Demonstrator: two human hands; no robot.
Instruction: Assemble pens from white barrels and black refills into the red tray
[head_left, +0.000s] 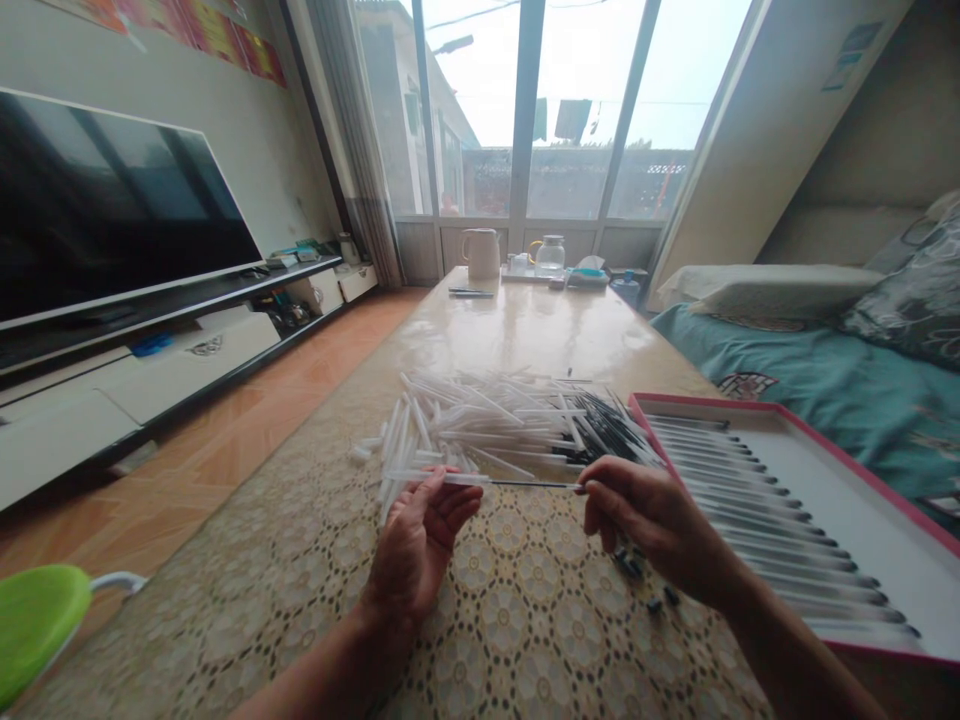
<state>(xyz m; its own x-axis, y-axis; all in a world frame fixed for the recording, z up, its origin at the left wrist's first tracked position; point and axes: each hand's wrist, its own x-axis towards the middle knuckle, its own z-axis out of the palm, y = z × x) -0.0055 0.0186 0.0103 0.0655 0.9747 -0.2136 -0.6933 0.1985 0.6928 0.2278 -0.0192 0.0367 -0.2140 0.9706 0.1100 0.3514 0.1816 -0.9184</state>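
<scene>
Over a patterned table (525, 620), the left hand (416, 535) is pinching a clear tube (469, 479) in its grip while the right hand (637, 495) is gripping one end of a thin dark rod (532, 485), the other end meeting the tube. A red wall poster (255, 50) is hanging at left, too blurred to read. Loose tubes (465, 420) and black rods (607, 425) are lying heaped just beyond. A pitcher (484, 255) is standing at the far end. A red-rimmed box (802, 470) is holding a row of dark-ended pens (780, 540).
</scene>
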